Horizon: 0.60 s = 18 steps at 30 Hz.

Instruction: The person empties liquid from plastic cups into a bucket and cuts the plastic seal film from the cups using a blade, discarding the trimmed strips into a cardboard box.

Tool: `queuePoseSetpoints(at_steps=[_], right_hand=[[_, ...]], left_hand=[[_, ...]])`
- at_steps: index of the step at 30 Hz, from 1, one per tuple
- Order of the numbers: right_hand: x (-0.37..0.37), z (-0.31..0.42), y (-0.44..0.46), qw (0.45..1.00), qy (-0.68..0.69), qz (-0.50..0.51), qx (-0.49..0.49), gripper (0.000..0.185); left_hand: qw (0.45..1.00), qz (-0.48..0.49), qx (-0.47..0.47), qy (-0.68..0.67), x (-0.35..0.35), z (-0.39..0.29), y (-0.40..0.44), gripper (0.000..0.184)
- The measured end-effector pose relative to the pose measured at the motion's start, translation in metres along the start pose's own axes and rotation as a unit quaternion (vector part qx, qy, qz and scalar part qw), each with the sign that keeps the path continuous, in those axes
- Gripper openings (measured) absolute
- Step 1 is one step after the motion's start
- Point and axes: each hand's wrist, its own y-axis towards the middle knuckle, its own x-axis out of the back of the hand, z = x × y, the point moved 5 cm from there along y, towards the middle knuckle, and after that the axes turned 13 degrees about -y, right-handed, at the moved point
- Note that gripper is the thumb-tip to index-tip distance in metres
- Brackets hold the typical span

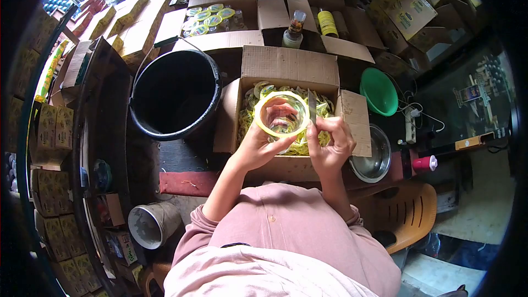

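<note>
A clear plastic cup (282,126) with a yellow rim is in my left hand (256,147), whose fingers wrap round its side. The cup's mouth faces up towards me. My right hand (332,146) pinches a narrow knife (312,105), its blade pointing away from me just right of the cup's rim. Whether the blade touches the rim I cannot tell. Beneath both hands stands an open cardboard box (290,64), filled with yellow and clear plastic scraps (247,111).
Left of the box stands a large black bucket (175,96). On the right are a green basin (378,92), a metal bowl (380,169) and a power strip (410,125). Behind, a carton holds several yellow-rimmed cups (212,19); a jar (292,38) stands near it.
</note>
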Motion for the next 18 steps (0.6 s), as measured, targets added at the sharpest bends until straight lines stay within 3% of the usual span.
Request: queuePoseSetpoints(at_steps=[11,18], right_hand=[[-0.0006,0.0063,0.0047,0.998,-0.058,0.001,0.027,0.015],[-0.0022,-0.0013,0.0054,0.999,0.000,0.044,0.019,0.017]], left_hand=[[0.998,0.039,0.031,0.031,0.0043,0.0021,-0.0015,0.062],[0.998,0.033,0.039,0.040,0.0073,-0.0022,-0.0006,0.062]])
